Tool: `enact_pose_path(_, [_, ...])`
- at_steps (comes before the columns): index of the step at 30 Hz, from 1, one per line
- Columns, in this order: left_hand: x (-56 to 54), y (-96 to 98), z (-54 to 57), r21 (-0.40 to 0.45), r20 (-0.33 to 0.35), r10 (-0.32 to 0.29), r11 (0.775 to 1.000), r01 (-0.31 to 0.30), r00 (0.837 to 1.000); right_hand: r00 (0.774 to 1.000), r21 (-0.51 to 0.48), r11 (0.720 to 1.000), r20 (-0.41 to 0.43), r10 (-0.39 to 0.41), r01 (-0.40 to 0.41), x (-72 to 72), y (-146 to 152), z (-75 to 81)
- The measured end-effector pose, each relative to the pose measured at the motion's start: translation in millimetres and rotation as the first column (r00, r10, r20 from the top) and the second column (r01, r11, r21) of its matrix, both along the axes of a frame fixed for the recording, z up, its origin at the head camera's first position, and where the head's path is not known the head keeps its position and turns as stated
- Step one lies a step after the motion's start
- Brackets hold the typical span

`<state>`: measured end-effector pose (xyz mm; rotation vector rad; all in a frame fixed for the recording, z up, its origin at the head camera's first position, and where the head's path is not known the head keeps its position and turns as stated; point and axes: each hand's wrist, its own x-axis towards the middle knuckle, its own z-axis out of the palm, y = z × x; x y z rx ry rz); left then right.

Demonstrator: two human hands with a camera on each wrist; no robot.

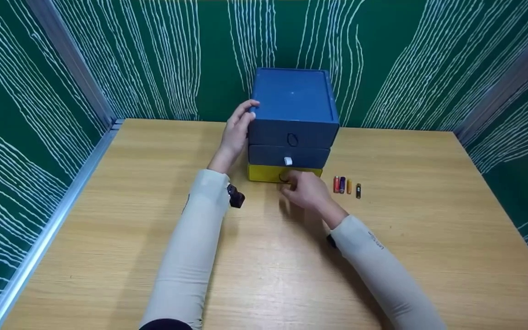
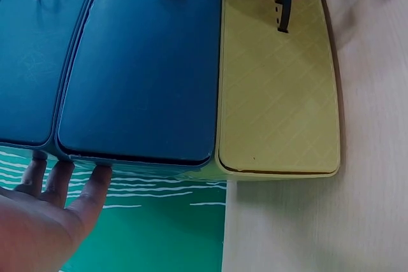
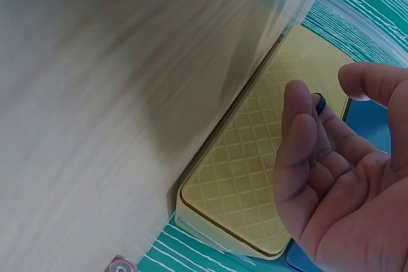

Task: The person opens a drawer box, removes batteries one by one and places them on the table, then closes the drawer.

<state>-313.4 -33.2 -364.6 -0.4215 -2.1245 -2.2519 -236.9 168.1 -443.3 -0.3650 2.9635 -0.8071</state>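
A stack of drawers stands at the back of the table, with a blue top (image 1: 291, 96), two blue fronts and a yellow drawer (image 1: 264, 173) at the bottom. My left hand (image 1: 236, 133) rests its fingertips against the stack's left side, fingers fairly straight. At the yellow front is my right hand (image 1: 307, 190), one finger hooked into the black loop pull (image 2: 285, 4). In the right wrist view this loop shows around a finger, while the thumb stays apart from it. The yellow drawer looks closed. Above it, the middle blue drawer has a white loop pull (image 1: 288, 161).
Right of the stack lie several batteries: a red one (image 1: 336, 184), a dark blue one (image 1: 342, 185), an orange one (image 1: 349, 186) and a black one (image 1: 358, 190). Behind the wooden table (image 1: 255, 275) hangs a green curtain (image 1: 218, 50) with white lines.
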Motion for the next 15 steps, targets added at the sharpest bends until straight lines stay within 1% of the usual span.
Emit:
enact_pose_path(11, [-0.3, -0.1, -0.6, -0.032, -0.003, 0.001, 0.999, -0.002, 1.000, 1.000, 0.004, 1.000, -0.026, -0.002, 0.003, 0.0, 0.4, -3.2])
enact_pose_path(15, [-0.5, -0.5, -0.5, -0.033, -0.001, 0.003, 0.999, -0.003, 1.000, 1.000, 0.000, 1.000, -0.011, -0.008, 0.008, 0.6, 0.8, -4.3])
